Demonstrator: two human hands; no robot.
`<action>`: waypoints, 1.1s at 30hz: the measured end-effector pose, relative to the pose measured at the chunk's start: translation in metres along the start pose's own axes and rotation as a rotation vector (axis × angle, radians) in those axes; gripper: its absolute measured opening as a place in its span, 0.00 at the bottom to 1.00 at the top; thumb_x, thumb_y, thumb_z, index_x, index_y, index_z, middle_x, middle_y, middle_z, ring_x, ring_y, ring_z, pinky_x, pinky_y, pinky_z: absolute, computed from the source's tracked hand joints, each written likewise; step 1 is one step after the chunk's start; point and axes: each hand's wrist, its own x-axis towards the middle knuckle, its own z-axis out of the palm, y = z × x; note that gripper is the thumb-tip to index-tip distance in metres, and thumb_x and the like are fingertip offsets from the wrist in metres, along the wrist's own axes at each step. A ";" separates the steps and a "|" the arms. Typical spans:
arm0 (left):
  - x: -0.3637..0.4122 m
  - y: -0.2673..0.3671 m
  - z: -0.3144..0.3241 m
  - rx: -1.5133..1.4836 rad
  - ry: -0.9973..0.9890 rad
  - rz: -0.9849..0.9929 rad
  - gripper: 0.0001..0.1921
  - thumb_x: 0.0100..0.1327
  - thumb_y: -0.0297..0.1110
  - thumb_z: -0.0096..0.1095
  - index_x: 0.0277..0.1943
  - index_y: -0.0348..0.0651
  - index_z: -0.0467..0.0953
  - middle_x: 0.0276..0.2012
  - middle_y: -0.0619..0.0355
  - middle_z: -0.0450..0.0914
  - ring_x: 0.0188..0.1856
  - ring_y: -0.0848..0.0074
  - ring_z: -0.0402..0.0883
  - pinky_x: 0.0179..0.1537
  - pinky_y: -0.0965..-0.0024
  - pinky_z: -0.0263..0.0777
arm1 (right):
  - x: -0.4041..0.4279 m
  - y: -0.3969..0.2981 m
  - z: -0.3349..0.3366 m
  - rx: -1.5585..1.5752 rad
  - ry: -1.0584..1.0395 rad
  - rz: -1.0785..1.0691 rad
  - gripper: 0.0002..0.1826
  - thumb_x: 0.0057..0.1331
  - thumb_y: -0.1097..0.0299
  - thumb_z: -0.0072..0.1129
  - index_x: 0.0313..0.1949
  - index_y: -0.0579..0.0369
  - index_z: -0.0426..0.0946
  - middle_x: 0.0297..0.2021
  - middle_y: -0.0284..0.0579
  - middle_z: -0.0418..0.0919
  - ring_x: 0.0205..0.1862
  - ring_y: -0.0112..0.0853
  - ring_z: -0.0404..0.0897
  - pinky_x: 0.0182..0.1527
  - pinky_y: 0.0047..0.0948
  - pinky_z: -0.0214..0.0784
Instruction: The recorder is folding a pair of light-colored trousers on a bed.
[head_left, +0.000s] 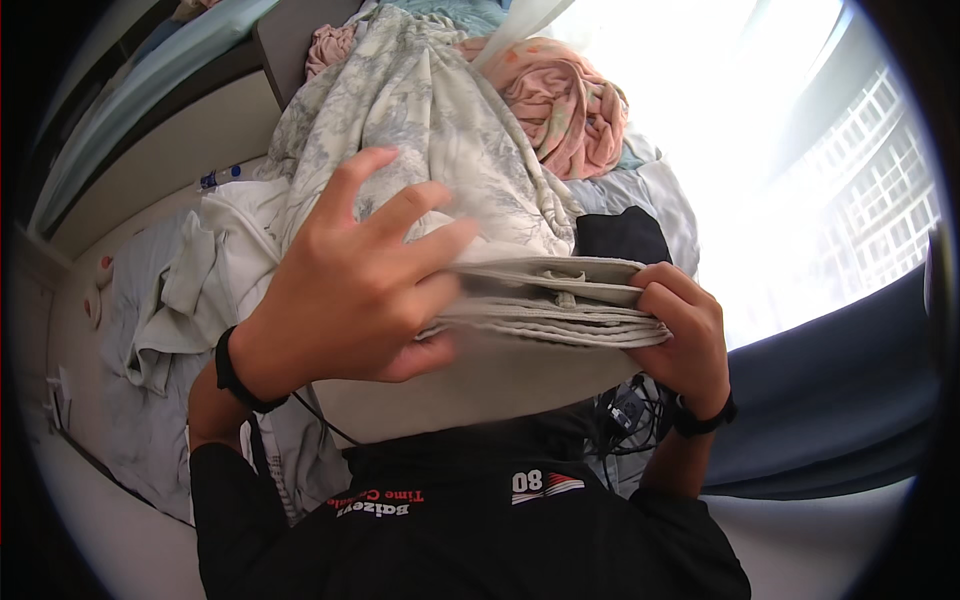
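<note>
A folded beige garment (570, 300), with a layered waistband edge and a drawstring or tie, is held up in front of my chest. Its lower part (495, 375) hangs toward me. My right hand (679, 330) grips the right end of the waistband, fingers over the top edge and thumb below. Spread and blurred, my left hand (360, 277) is at the garment's left end. Its thumb and forefinger are apart at the edge, and the other fingers reach over the bedding. The left fingertips partly hide that end. Both wrists wear black bands.
A grey-patterned white blanket (405, 97) spreads ahead, with a bundled pink blanket (566, 109) to its right. Black cloth (622, 234) lies beyond my right hand. White clothing (180, 277) and a bottle (220, 177) are at left. Black cables (634, 412) lie below my right hand; a dark curtain (825, 382) hangs at right.
</note>
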 end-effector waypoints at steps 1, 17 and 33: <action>0.002 -0.001 -0.006 0.005 0.028 0.001 0.16 0.40 0.43 0.79 0.30 0.45 0.83 0.51 0.61 0.84 0.59 0.62 0.81 0.68 0.41 0.66 | 0.000 -0.002 -0.001 0.021 0.009 0.002 0.17 0.46 0.75 0.73 0.31 0.59 0.70 0.37 0.47 0.78 0.38 0.48 0.79 0.41 0.41 0.75; -0.046 -0.001 0.062 -0.583 0.211 -0.613 0.43 0.54 0.59 0.84 0.61 0.38 0.69 0.48 0.46 0.79 0.51 0.52 0.80 0.56 0.55 0.73 | -0.004 0.004 0.012 0.020 0.023 0.028 0.15 0.47 0.81 0.69 0.31 0.62 0.70 0.35 0.48 0.78 0.31 0.45 0.79 0.35 0.35 0.73; -0.018 0.105 0.058 -0.108 -0.091 -0.448 0.22 0.45 0.33 0.77 0.46 0.39 0.81 0.39 0.54 0.80 0.46 0.61 0.80 0.53 0.58 0.71 | 0.006 -0.012 0.021 0.003 0.063 0.166 0.16 0.49 0.73 0.75 0.30 0.60 0.72 0.29 0.47 0.71 0.30 0.47 0.75 0.34 0.42 0.70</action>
